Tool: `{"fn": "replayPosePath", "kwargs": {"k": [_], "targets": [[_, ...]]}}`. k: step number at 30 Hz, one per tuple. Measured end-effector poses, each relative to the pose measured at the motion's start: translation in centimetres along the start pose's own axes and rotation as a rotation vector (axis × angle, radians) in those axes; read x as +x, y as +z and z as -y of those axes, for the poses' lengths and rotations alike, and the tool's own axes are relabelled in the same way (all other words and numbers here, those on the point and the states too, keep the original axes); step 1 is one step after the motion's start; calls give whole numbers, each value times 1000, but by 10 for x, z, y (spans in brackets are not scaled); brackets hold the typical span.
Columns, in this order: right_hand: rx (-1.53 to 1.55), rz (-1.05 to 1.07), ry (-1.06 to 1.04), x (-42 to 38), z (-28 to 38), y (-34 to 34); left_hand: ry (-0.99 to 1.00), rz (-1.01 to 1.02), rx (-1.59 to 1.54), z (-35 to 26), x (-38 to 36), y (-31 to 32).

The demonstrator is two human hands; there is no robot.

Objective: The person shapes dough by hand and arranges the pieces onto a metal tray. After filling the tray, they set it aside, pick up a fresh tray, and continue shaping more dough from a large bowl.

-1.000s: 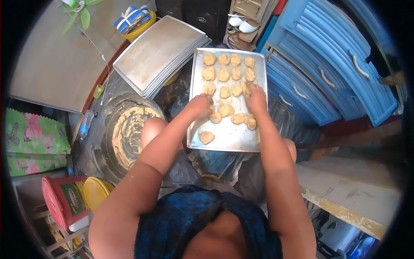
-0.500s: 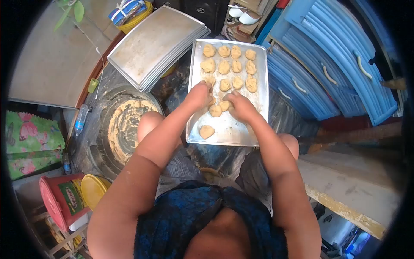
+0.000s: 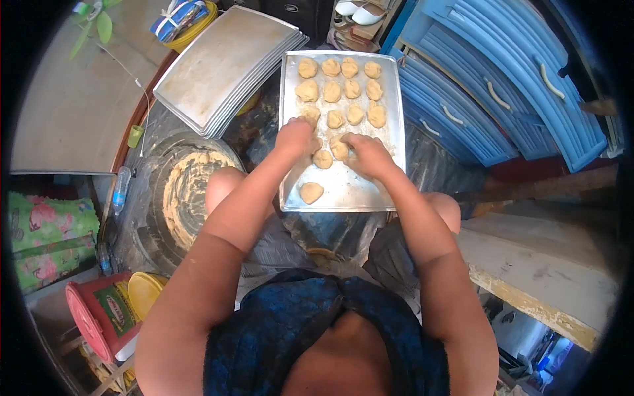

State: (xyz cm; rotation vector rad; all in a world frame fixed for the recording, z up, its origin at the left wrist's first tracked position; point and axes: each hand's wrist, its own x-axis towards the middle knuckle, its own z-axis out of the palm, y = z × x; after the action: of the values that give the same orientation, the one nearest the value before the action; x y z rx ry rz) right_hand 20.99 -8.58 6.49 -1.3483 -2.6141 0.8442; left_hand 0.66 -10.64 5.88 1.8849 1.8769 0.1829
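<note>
Both hands are over the middle of the baking tray [image 3: 389, 132] in the head view, the only one there is. Her left hand [image 3: 295, 136] lies knuckles up at the tray's left edge, fingers curled down over a dough piece [image 3: 309, 113] of the third row; whether it pinches that piece or only presses on it cannot be told, since the palm hides the contact. To its right, the right hand [image 3: 367, 155] is cupped low over the tray with its fingertips on another dough lump [image 3: 339, 149], and it seems to be closed loosely round it, though the angle is poor.

As for progress, I judge the tray well over half filled. Two rows of four shaped lumps sit complete at the far end, the third row is nearly full, and a fourth row is being started just under the hands with a small piece [image 3: 322, 159] between them. One lone lump [image 3: 311, 193] lies by itself near the front left corner, and the near strip of tray is otherwise bare metal, so room remains for roughly a row or two.

Left of the tray a stack of empty trays [image 3: 218, 66] waits unfilled, and the wide mixing basin [image 3: 188, 195] shows only dough smears on its wall.
</note>
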Motion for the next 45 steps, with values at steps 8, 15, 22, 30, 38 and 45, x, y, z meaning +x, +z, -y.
{"fn": "replayPosePath", "kwargs": {"k": [8, 15, 22, 30, 38, 45], "targets": [[13, 120, 136, -3, -32, -15, 343, 166, 180, -8, -11, 14], [181, -43, 148, -4, -35, -6, 315, 217, 249, -20, -21, 4], [105, -58, 84, -10, -31, 4, 129, 157, 277, -25, -45, 19], [179, -230, 142, -15, -45, 4, 122, -196, 9, -9, -73, 60], [250, 138, 371, -49, -50, -15, 278, -319, 49, -25, -86, 59], [219, -768, 121, -28, -99, 15, 232, -414, 20, -30, -91, 56]]}}
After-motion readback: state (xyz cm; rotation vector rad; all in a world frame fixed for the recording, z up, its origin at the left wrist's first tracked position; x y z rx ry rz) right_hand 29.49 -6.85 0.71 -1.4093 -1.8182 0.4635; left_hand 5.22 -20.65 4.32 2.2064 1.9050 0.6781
